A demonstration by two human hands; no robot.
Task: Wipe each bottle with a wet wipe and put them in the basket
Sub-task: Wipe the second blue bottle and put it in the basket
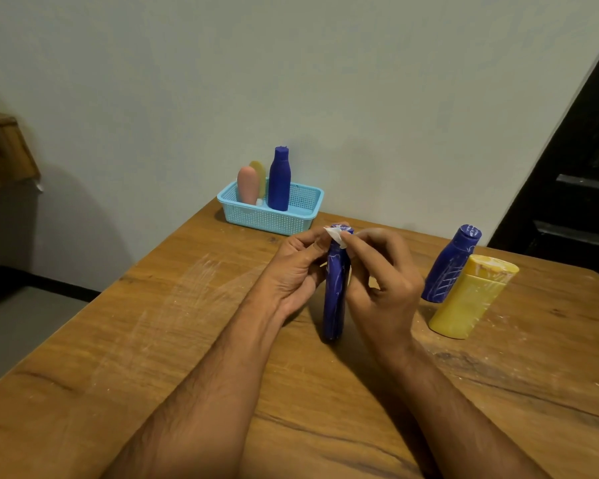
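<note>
A blue bottle streaked with white stands upright on the wooden table between my hands. My left hand grips its upper part from the left. My right hand pinches a small white wet wipe against the bottle's cap. To the right stand another streaked blue bottle and a yellow bottle, touching each other. The light blue basket at the table's far edge holds a blue bottle, a pink bottle and a yellow one behind it.
The table's surface carries white scuff marks at the left. A pale wall rises right behind the basket. A dark staircase stands at the far right, and a wooden piece of furniture at the far left.
</note>
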